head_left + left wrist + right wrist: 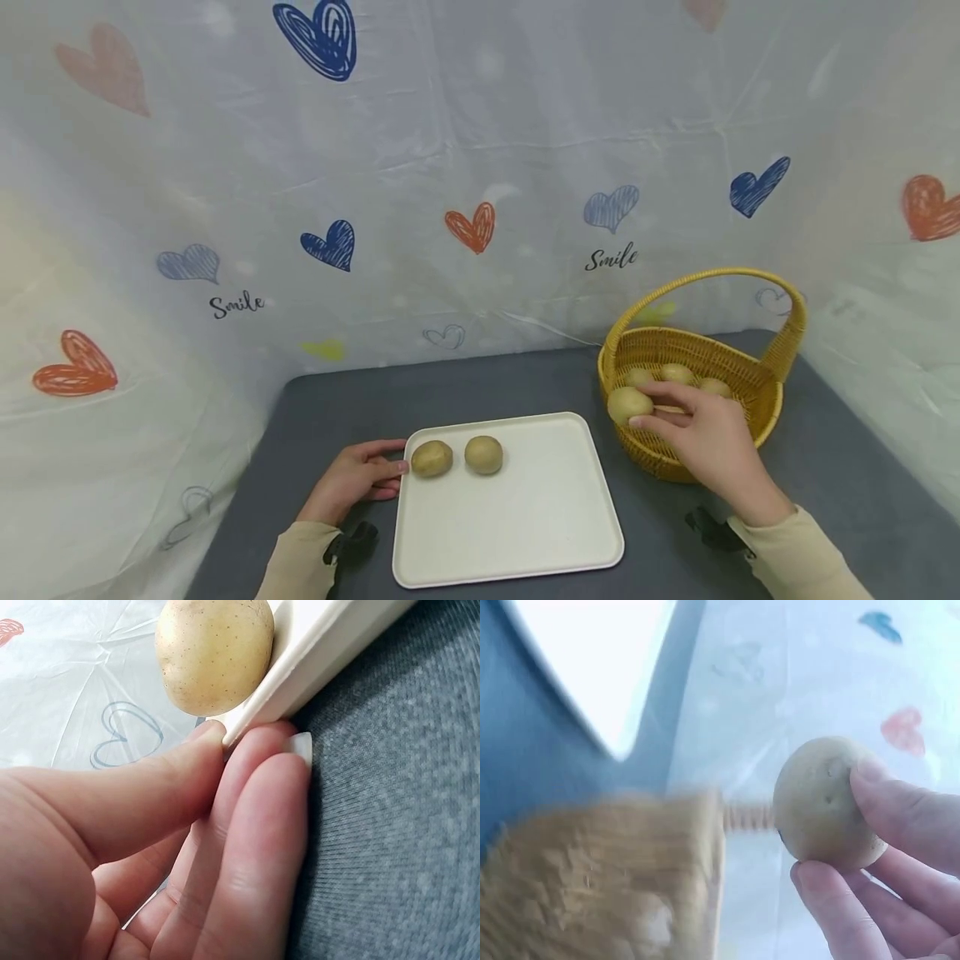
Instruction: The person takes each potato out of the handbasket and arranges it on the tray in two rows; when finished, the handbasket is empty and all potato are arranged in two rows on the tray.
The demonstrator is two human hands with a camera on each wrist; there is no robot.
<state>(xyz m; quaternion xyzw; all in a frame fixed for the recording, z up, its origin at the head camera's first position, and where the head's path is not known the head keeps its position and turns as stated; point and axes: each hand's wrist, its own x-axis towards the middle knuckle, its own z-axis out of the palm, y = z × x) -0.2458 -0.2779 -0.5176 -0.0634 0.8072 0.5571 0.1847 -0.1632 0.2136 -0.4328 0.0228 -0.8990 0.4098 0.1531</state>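
My right hand (708, 433) pinches a potato (629, 406) between thumb and fingers, over the left front rim of the wicker basket (767, 421). Several more potatoes (677, 373) lie inside that basket, partly hidden by the hand. In the right wrist view the held potato (821, 802) is clear of the blurred basket. At the white tray's (517, 533) upper left corner, my left hand (358, 477) pinches the edge, thumb on the rim and fingertips against its outer side. Two potatoes, one left (432, 459) and one right (483, 455), sit side by side near the tray's far edge.
The basket's tall handle (708, 275) arches above it at the table's right. A dark grey cloth (450, 383) covers the table. Behind hangs a pale curtain (420, 183) printed with hearts, reaching down both sides.
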